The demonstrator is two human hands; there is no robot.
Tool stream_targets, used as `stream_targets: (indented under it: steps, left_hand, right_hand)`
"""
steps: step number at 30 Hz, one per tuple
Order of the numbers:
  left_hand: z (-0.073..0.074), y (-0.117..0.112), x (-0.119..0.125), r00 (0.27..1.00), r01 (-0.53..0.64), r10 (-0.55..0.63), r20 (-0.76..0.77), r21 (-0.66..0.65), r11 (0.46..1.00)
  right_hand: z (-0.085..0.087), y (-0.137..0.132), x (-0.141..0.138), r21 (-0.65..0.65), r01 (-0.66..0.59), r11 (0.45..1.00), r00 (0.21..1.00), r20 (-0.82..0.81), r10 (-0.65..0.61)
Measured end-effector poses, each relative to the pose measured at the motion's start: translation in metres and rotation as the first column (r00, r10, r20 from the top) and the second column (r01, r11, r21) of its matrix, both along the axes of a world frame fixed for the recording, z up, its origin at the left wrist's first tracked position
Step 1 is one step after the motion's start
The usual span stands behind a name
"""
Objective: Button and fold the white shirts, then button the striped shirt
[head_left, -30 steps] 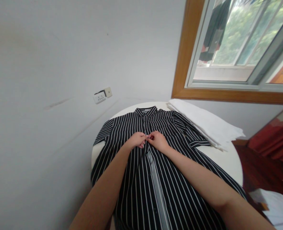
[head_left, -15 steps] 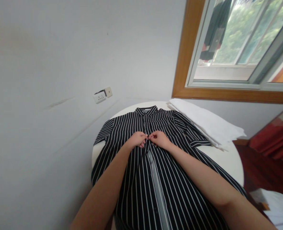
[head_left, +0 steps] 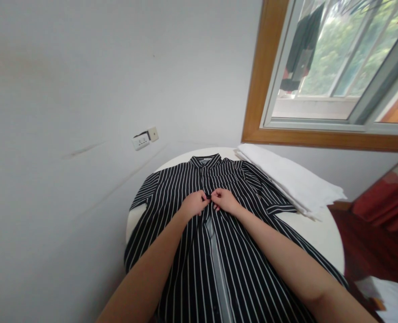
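Observation:
A black shirt with white stripes [head_left: 185,184] lies face up, its collar at the far end and its sleeves spread to both sides. My left hand [head_left: 194,204] pinches the front edge of the shirt near mid-chest. Right beside it, my right hand [head_left: 224,200] pinches the other side of the same opening, fingertips almost touching the left ones. Below my hands the front hangs apart, and a strip of grey inside shows. Above them the front edges lie together up to the collar. Whatever small piece sits between my fingertips is hidden.
The shirt rests on a round white table [head_left: 323,242] against a wall. Folded white cloth [head_left: 289,177] lies at the table's far right. A wall socket [head_left: 141,141] is at the back left, a wood-framed window [head_left: 320,136] at the right. Something white [head_left: 390,296] is low at the right.
Both hands stay at the shirt's front opening, with the left fingers shifting slightly right and closing over the edge. The whole view has tilted up a little.

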State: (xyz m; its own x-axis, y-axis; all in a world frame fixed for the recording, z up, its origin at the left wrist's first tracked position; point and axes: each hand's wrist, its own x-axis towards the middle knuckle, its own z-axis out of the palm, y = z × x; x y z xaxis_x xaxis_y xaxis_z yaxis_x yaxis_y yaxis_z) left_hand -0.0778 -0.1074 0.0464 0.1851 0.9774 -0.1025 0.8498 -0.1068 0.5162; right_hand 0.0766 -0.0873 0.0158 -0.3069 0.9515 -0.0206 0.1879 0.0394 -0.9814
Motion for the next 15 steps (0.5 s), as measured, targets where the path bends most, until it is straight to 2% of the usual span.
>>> stream_targets:
  steps: [6,12,15]
  left_hand:
    - [-0.0020,-0.0013,0.0013,0.993,0.033,-0.017,-0.113,0.138,0.990]
    - [0.0004,-0.0039,0.0039,0.985,0.033,-0.007,-0.173,0.148,0.988]
    - [0.0003,-0.0037,0.0021,0.991,0.037,-0.017,-0.136,0.148,0.988]
  right_hand:
    - [0.0004,-0.0005,0.0026,0.015,-0.017,1.000,1.000,0.012,0.017]
    - [0.0009,-0.0006,0.0035,0.022,-0.090,0.996,0.995,0.049,0.089]
    - [0.0007,0.0012,0.0025,0.015,-0.083,0.996,0.994,0.067,0.082]
